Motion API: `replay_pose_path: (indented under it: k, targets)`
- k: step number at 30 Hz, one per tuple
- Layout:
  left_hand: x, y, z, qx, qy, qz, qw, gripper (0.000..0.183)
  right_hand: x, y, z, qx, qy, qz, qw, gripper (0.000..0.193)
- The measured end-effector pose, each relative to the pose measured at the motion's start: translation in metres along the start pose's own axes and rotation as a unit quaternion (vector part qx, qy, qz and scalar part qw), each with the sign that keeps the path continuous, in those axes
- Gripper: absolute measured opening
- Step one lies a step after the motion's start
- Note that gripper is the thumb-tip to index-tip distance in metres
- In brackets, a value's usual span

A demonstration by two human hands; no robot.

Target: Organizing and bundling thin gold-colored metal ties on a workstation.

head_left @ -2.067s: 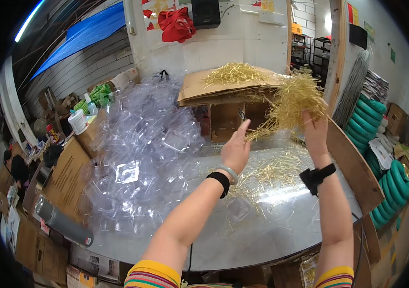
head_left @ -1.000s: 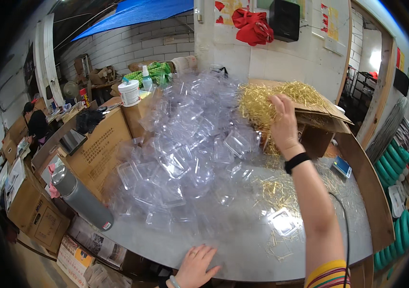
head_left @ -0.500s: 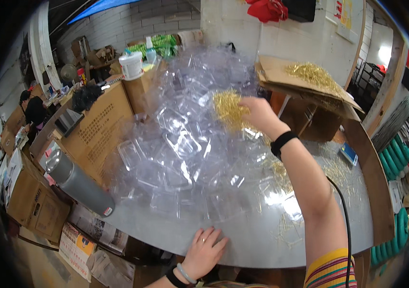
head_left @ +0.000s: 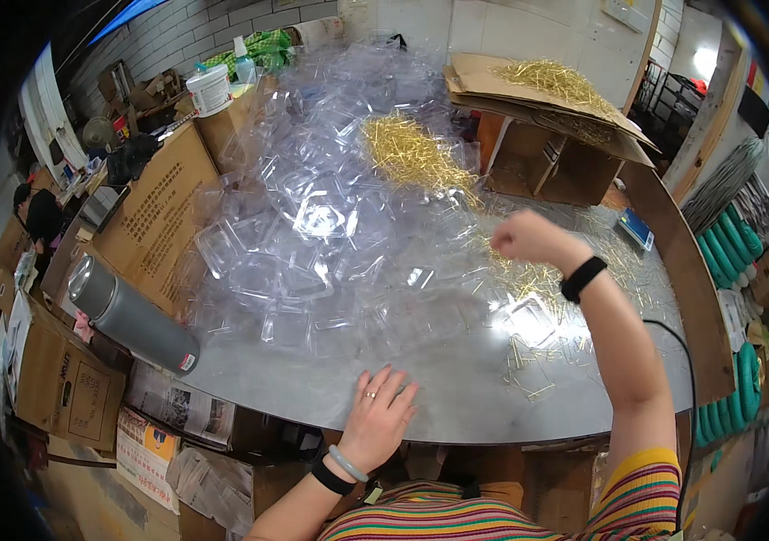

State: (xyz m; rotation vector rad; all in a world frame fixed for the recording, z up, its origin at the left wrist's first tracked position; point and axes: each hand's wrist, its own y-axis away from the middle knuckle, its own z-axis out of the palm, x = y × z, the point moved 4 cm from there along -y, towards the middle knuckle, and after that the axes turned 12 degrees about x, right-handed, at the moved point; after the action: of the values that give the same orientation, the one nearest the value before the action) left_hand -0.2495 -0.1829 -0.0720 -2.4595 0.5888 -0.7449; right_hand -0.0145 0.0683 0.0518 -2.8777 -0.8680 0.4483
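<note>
My left hand [head_left: 381, 408] lies flat at the table's front edge, fingers stretched out on the grey top [head_left: 330, 361]. Over loose gold strips [head_left: 515, 279] at the right, my right hand [head_left: 533, 240] hovers, slightly blurred, its fingers curled in. Whatever it may hold is hidden. A bundle of thin gold strips [head_left: 416, 153] rests on a big heap of clear plastic trays [head_left: 285, 225]. One clear tray [head_left: 529, 322] sits apart from the heap, among scattered strips near my right forearm.
More gold strips [head_left: 556, 79] top stacked cardboard [head_left: 483, 79] at the back right. A grey bottle [head_left: 132, 316] and a cardboard wall [head_left: 154, 221] border the left. A blue packet [head_left: 635, 229] lies by the right cardboard edge; a dark cable [head_left: 686, 361] runs beside my right arm.
My right hand has left the gold bundle on the heap and moved right and nearer. The bundle now lies spread on the trays. My left hand stays at the table edge; the view has shifted.
</note>
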Motion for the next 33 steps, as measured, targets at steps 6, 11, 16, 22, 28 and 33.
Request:
replay_pose_path:
  k: [6, 11, 16, 22, 28, 33]
  targets:
    - [0.019, -0.008, 0.018, -0.024, 0.041, 0.033, 0.998, 0.044, 0.022, 0.082, 0.06, -0.039, -0.013, -0.068, 0.997, 0.044]
    - [0.024, -0.013, 0.03, -0.025, 0.039, 0.04, 0.998, 0.049, 0.026, 0.075, 0.042, 0.023, -0.083, 0.092, 0.992, 0.034]
    - [0.028, -0.016, 0.037, -0.01, 0.048, 0.041, 0.998, 0.048, 0.04, 0.071, 0.056, 0.043, -0.019, 0.044, 0.998, 0.034]
    - [0.027, -0.015, 0.036, 0.003, 0.058, 0.028, 0.998, 0.047, 0.042, 0.082, 0.042, 0.1, -0.029, 0.088, 0.991, 0.027]
    - [0.023, -0.014, 0.037, 0.023, 0.058, 0.025, 0.998, 0.048, -0.005, 0.106, 0.053, 0.061, -0.088, 0.013, 0.994, 0.035]
    - [0.026, -0.013, 0.038, 0.041, 0.071, 0.023, 0.996, 0.048, 0.003, 0.104, 0.058, 0.035, 0.01, 0.004, 0.999, 0.044]
